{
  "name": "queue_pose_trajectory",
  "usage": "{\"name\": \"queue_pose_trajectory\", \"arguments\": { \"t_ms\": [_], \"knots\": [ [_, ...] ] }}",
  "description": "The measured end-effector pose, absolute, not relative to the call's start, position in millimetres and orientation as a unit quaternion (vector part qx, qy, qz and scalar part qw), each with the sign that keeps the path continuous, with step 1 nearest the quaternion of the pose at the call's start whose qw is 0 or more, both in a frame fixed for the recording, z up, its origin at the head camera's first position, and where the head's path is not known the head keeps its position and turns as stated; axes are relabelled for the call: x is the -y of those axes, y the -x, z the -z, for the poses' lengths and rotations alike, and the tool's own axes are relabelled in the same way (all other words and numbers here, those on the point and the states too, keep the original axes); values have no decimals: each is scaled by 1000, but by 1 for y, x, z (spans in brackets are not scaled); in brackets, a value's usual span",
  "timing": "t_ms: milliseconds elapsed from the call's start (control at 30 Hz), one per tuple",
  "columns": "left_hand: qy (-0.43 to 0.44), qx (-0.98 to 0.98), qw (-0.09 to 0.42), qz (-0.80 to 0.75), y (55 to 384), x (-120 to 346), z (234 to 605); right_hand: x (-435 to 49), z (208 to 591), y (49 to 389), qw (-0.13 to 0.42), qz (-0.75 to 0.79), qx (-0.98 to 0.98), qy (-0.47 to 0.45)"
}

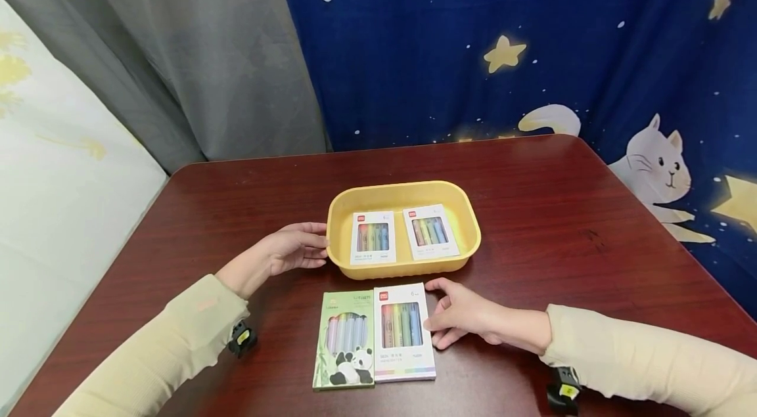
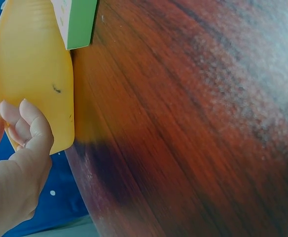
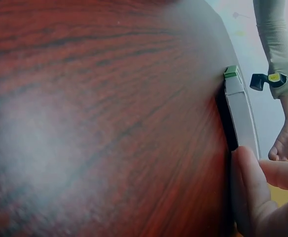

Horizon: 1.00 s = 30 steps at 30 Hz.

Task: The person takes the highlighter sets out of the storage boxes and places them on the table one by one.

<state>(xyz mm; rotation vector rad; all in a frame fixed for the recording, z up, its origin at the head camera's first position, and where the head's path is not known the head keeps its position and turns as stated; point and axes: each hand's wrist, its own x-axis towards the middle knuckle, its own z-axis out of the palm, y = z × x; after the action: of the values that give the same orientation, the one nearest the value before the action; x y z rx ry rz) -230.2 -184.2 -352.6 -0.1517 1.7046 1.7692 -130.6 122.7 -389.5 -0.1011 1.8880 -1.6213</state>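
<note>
A yellow plastic basket (image 1: 408,267) holds two white boxes of coloured pens, a left one (image 1: 362,258) and a right one (image 1: 439,251). My left hand (image 1: 298,247) touches the basket's left end from outside; in the left wrist view its fingers (image 2: 31,116) rest against the outer wall. In front of the basket, a green pen box with pandas (image 1: 349,338) lies beside a larger white pen box (image 1: 405,362). My right hand (image 1: 467,313) holds this white box by its upper right corner and right edge. In the right wrist view, a fingertip (image 3: 247,160) lies against the box's side.
All of this stands on a dark red wooden table (image 1: 562,220). A grey curtain (image 1: 225,62) and a blue curtain (image 1: 414,29) with stars and a cat hang behind it. A white cloth (image 1: 65,207) borders the left side.
</note>
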Motion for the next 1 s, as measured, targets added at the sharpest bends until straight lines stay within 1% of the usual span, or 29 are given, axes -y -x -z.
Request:
{"name": "queue_pose_trajectory", "arguments": {
  "t_ms": [267,700,833,1000],
  "knots": [
    [56,-654,336,-675,231,185,353,-120,386,133,333,593,-732,42],
    [51,-654,336,-675,231,184,352,-118,383,132,339,574,-743,47],
    [50,-654,338,-675,230,184,352,-122,371,134,371,535,-756,60],
    [49,-654,337,-675,230,184,352,-133,339,142,428,442,-781,104]
  ]
}}
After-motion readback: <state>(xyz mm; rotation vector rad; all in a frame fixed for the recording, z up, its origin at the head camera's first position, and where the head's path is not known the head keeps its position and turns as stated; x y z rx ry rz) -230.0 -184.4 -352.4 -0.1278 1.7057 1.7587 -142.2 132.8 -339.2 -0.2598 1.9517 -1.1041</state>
